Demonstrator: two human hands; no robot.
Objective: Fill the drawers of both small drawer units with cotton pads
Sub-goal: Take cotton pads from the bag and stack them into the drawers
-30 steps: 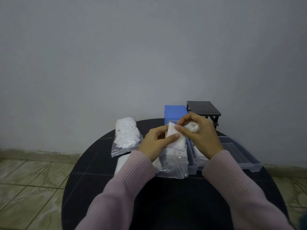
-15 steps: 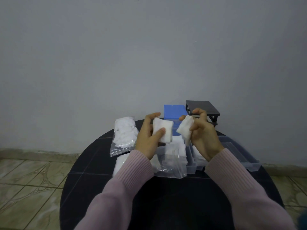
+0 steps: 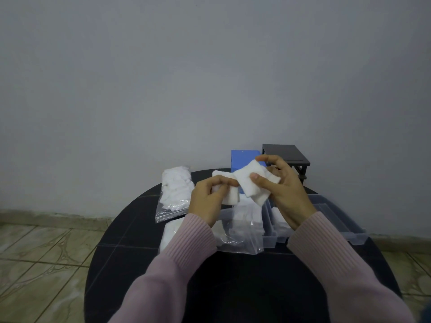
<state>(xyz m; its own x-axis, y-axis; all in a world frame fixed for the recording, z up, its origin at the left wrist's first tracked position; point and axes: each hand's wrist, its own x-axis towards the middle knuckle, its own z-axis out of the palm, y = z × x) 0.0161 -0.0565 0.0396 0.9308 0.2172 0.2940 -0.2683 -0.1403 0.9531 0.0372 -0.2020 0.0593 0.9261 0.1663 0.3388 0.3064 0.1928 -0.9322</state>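
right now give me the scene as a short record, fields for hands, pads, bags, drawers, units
left hand: left hand grips a stack of cotton pads
right hand: right hand pinches a second pad stack, held above the table
bags: sealed bag of pads at left; open bag under the hands
drawers: clear drawers pulled out on the black round table, some with pads inside
units: blue unit and black unit at the far edge

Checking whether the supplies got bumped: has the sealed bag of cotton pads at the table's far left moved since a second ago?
No. The bag of cotton pads lies at the same spot by the table's far-left edge.
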